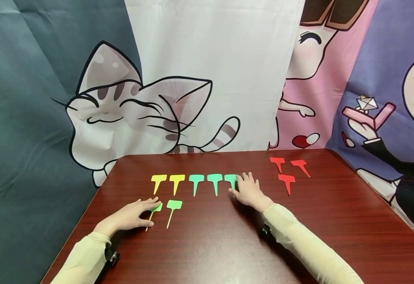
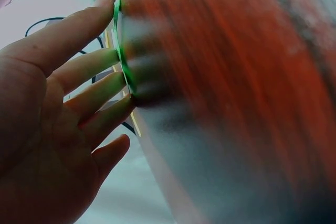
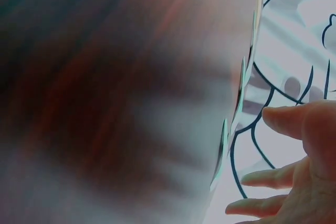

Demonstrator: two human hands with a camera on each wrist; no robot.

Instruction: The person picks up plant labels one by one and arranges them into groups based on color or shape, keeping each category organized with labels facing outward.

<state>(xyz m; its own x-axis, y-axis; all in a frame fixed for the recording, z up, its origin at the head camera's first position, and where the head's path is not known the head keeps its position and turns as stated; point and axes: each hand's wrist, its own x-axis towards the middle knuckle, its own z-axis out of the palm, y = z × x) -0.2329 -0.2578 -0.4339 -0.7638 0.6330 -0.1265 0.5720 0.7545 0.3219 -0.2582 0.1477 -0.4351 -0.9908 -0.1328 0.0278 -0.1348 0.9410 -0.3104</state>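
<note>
Left hand [image 1: 132, 215]: our fingers are apart and fairly straight, resting over the left green tag [image 1: 157, 208] at the near left, clamped on nothing; we would press its head lightly with flat fingertips and guide the stem with the thumb, so it slides without spinning.
Right green tag [image 1: 174, 204]: it lies just right of its twin, its stem slanting near and left; we could match the two angles by it.
Right hand [image 1: 249, 193]: our fingers are apart and hold nothing; they reach the rightmost teal tag [image 1: 230, 178], though from these angles we cannot tell touching from hovering.
Teal tags [image 1: 215, 178]: three stand right of the two yellow tags [image 1: 159, 178], heads nearly level; nudging by small amounts should keep the gaps even.
Red tags [image 1: 286, 179]: three lie at the far right; we should keep the right sleeve [image 1: 299, 236] clear of them.
</note>
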